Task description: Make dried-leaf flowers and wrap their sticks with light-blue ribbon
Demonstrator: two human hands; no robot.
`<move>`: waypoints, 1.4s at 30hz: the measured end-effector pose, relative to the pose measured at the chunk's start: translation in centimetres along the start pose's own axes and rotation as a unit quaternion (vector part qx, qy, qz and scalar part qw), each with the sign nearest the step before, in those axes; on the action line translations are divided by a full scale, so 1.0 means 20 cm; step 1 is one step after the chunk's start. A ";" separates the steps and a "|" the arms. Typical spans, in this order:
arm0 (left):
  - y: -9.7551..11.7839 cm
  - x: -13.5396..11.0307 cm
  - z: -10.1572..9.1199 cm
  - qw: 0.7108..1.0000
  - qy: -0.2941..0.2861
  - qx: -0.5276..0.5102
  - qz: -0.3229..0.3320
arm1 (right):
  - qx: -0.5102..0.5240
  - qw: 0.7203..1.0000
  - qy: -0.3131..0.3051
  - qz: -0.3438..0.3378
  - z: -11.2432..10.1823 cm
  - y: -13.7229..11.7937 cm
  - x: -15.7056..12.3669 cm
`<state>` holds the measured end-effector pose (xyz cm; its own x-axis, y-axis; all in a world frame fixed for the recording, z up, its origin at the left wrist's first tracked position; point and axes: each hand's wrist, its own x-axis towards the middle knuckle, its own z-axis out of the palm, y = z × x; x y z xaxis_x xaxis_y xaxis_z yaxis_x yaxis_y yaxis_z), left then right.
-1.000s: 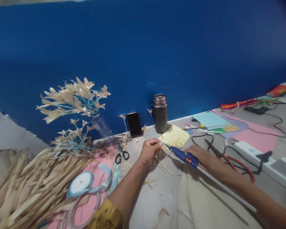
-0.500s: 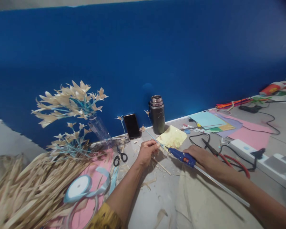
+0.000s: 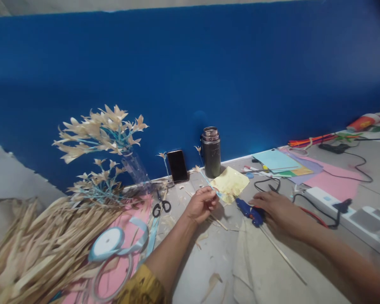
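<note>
My left hand (image 3: 203, 204) is closed in a pinch on the lower end of a pale blue-wrapped stem, part of an artificial flower (image 3: 197, 169) with a small cream bloom. A bit of light blue ribbon (image 3: 219, 194) shows at the fingertips. My right hand (image 3: 274, 211) is closed around the back of a blue hot glue gun (image 3: 247, 211); its grip is hidden under the hand. The gun's nozzle points at a yellow sheet of paper (image 3: 230, 182) with scraps on it. A long glue stick (image 3: 285, 257) trails from the gun's rear.
Left are dried husks (image 3: 25, 249), a ribbon roll (image 3: 107, 244), scissors (image 3: 161, 207) and a clear vase (image 3: 136, 169) of cream flowers (image 3: 98, 131). A phone (image 3: 177, 166) and a flask (image 3: 210, 154) stand by the blue wall. A power strip (image 3: 345, 215) lies right.
The glue gun has moved down and right, its nozzle drawing away from the stem. My left hand has shifted slightly right, still pinching the flower.
</note>
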<state>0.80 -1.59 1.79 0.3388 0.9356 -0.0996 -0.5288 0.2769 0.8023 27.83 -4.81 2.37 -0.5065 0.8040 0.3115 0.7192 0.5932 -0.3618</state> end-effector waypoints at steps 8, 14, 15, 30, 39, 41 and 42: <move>-0.01 -0.04 0.06 0.999 -0.027 0.018 -0.020 | 0.276 0.957 0.009 0.092 -0.02 -0.32 0.23; -0.01 -0.04 0.08 0.999 -0.019 0.032 -0.016 | 0.258 0.959 0.029 0.110 0.05 -0.34 0.23; -0.02 -0.04 0.08 0.999 -0.009 0.038 -0.014 | 0.238 0.964 0.040 0.108 0.05 -0.34 0.22; -0.13 -0.03 0.20 0.965 0.250 0.081 0.015 | -0.242 0.945 0.202 -0.087 0.24 -0.36 0.19; -0.03 -0.09 0.25 0.991 0.129 -0.031 0.024 | 0.211 0.960 0.114 0.146 0.07 -0.34 0.22; -0.03 -0.08 0.25 0.991 0.121 -0.036 0.039 | 0.279 0.938 0.084 0.190 0.04 -0.35 0.22; -0.03 -0.08 0.25 0.991 0.126 -0.031 0.044 | 0.292 0.932 0.078 0.198 0.03 -0.35 0.22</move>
<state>4.50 -4.33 4.37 0.0884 0.9796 -0.1803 -0.5978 0.1970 0.7771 20.22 -5.50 5.71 -0.1475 0.9760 0.1601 0.4297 0.2090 -0.8784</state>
